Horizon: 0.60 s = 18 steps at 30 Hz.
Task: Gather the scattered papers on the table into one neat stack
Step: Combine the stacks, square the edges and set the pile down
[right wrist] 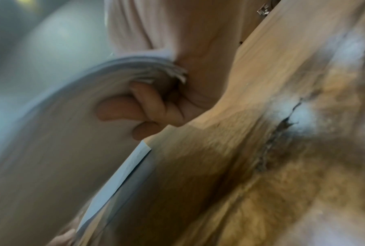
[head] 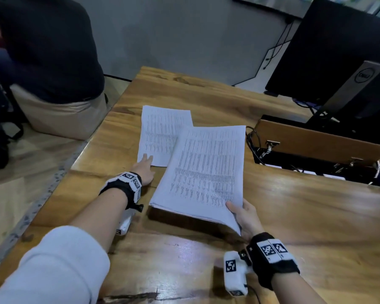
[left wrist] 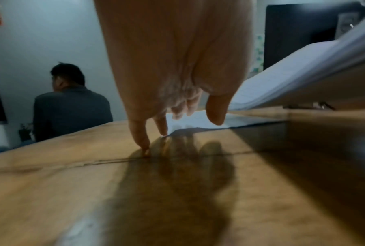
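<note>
With my right hand [head: 246, 218] clamped on the near corner of the gathered stack [head: 202, 170] held above the table [head: 305, 216], my left hand's [head: 144, 170] straight fingers should slide the remaining sheet [head: 160, 132] under it, edges squared.

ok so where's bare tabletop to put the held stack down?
Bare wood lies near the table edge, between the two forearms, and right of the right hand, below the cable well. The far corner beyond the flat sheets is bare too. Crowded: the middle, where the left hand touches the sheets under the stack.
</note>
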Each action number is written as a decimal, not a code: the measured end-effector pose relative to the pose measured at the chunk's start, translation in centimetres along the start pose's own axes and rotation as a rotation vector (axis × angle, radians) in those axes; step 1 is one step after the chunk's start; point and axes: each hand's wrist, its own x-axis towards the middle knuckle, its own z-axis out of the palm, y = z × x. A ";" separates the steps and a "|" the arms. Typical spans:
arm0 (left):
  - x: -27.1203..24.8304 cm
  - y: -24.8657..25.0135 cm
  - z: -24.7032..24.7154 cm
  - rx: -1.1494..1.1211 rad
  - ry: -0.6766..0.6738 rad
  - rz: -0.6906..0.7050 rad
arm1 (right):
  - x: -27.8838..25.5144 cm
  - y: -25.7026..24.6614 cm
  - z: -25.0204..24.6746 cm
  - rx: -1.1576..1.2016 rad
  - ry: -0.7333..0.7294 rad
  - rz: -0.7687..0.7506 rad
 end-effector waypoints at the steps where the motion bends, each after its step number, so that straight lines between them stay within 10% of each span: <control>1: 0.5 -0.2 0.2 0.056 -0.013 0.004 | 0.2 -0.1 0.1 0.005 0.006 -0.001; 7: 0.1 -1.4 0.8 0.289 -0.022 0.061 | 1.4 -1.2 0.9 0.022 0.023 -0.012; 18: -10.1 -2.1 3.6 -0.223 -0.014 0.115 | 2.6 -0.7 2.2 -0.385 0.014 0.041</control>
